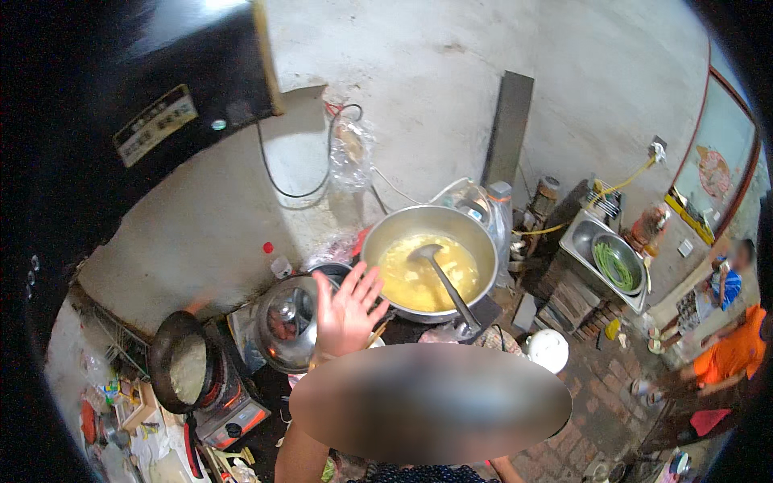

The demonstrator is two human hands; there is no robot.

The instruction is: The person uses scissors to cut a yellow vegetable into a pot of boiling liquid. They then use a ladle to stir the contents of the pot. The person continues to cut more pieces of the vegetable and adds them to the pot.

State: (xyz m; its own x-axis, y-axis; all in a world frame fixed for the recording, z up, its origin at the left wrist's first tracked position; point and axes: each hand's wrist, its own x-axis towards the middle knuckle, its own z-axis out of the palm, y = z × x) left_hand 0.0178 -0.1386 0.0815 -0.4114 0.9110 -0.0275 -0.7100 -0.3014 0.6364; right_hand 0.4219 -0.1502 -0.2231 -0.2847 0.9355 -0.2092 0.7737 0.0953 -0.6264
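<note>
My left hand (pixel 349 311) is raised with its palm towards the camera and its fingers spread, holding nothing. Just beyond it stands a large metal pot (pixel 490 265) of yellow soup, with a long-handled ladle (pixel 445 281) resting in it. A shiny metal lid (pixel 272 323) lies just left of the hand. On the far left, a dark frying pan (pixel 160 362) holding pale food sits on an induction cooker (pixel 232 419). Only a bit of my right forearm shows at the bottom edge; the right hand is out of view. A blurred oval hides the area near my body.
Farther right, a metal sink (pixel 580 238) holds a colander (pixel 635 265) with green beans (pixel 613 265). A white lidded pot (pixel 548 350) stands near the brick floor (pixel 595 392). Two people (pixel 734 341) (pixel 728 287) are at the right edge. Plastic bags and cables hang by the wall.
</note>
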